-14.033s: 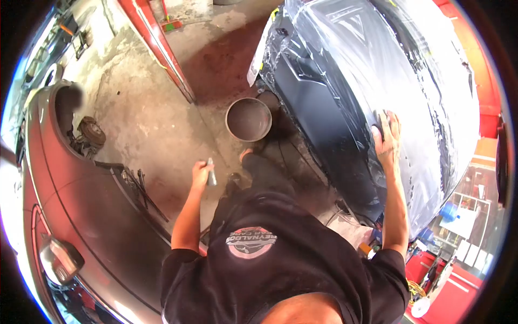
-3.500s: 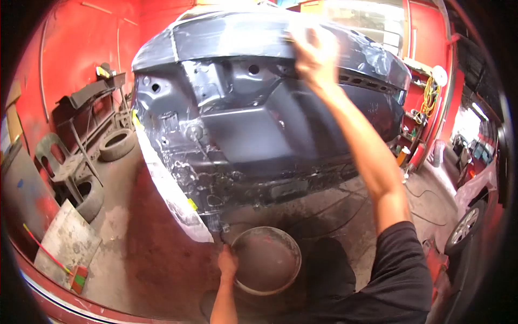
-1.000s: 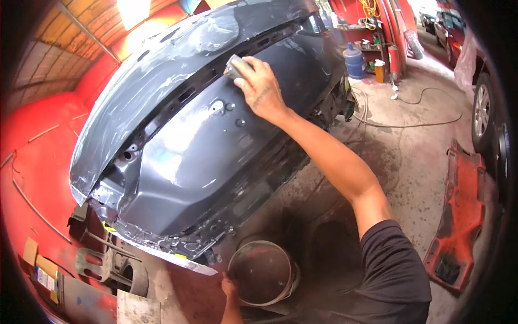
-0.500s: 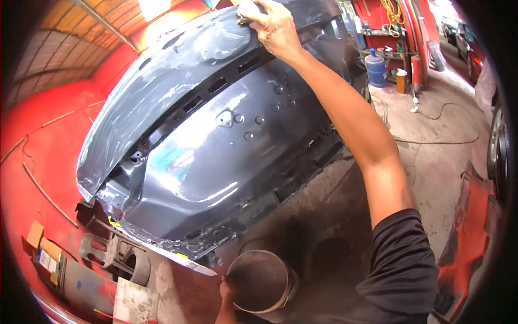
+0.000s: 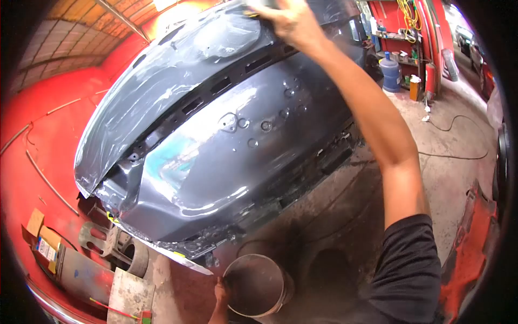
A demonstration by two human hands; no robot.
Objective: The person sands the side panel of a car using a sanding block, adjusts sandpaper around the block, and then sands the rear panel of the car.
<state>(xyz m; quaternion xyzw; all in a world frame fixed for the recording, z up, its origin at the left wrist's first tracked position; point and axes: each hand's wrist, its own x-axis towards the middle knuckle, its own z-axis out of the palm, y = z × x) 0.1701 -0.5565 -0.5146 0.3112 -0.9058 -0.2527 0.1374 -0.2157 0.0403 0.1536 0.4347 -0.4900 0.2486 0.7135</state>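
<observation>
A large dark grey car body panel [image 5: 216, 167] stretches diagonally across the middle, its upper part streaked with whitish wet film. At the panel's upper edge, my right hand [image 5: 295, 24] is closed around a small pale pad [image 5: 264, 11] with a yellow edge; the frame's top cuts off part of both. Lower down, my left hand [image 5: 220, 291] grips the rim of a bucket [image 5: 281, 281]. The bucket's inside looks dark, and its contents cannot be made out.
A blue water jug [image 5: 389, 73] and a red cylinder [image 5: 430, 81] stand by shelving at the right. A cable [image 5: 458, 157] curls over the floor. A red car part [image 5: 469, 243] leans at the right. Cardboard boxes [image 5: 48, 243] and a tire [image 5: 137, 256] are at left.
My right hand has shifted slightly right and up in view with the pad. The whole view has also moved a little. My left hand stays at the bucket's rim.
</observation>
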